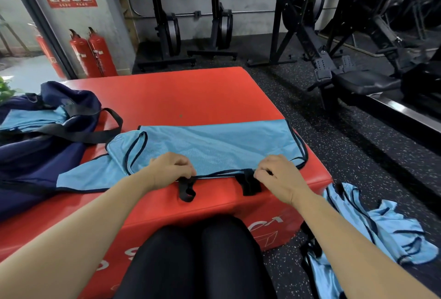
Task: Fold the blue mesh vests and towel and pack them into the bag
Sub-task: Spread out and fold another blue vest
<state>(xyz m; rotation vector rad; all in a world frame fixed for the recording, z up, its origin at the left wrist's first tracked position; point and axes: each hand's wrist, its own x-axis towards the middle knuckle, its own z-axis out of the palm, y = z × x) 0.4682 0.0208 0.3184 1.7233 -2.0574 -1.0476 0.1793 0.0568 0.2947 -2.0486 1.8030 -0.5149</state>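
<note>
A light blue mesh vest [214,146] with dark trim lies spread flat across the near part of a red padded box [186,93]. My left hand [170,167] pinches its near edge beside a black strap loop. My right hand [278,174] grips the same edge further right, by a second black strap. A navy bag [31,155] sits open on the box's left side, with folded blue fabric [33,118] inside. More blue vests [379,229] lie crumpled on the floor at the lower right.
Two red fire extinguishers [91,54] stand against the wall behind the box. Black rowing machines [334,43] fill the back and right. Speckled dark rubber flooring [353,146] surrounds the box. My knees [198,258] press against the box's front.
</note>
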